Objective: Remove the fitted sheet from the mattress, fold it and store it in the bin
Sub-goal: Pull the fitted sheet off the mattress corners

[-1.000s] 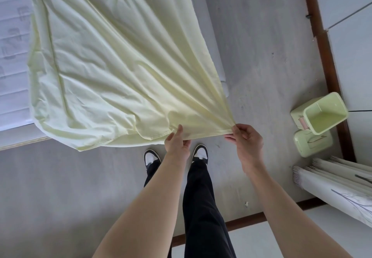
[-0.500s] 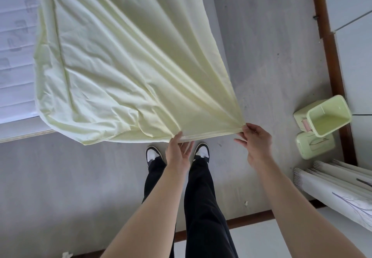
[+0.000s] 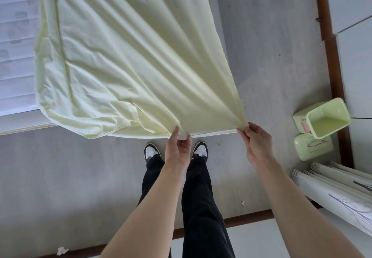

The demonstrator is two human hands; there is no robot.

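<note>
A pale yellow fitted sheet hangs stretched from the upper left toward me, lifted off the white mattress at the left edge. My left hand pinches the sheet's near hem at mid-frame. My right hand pinches the same hem at its corner, a short way to the right, with a taut strip of hem between the two hands. A light green bin lies tilted on the floor at the right, its mouth open toward me.
A second green box sits just below the bin. Rolled white paper lies at the lower right. A brown skirting board runs along the right wall. My legs and shoes stand on the grey floor.
My two hands have slid apart along the hem, the right one moving right to the corner. The sheet is pulled tighter and flatter between them.
</note>
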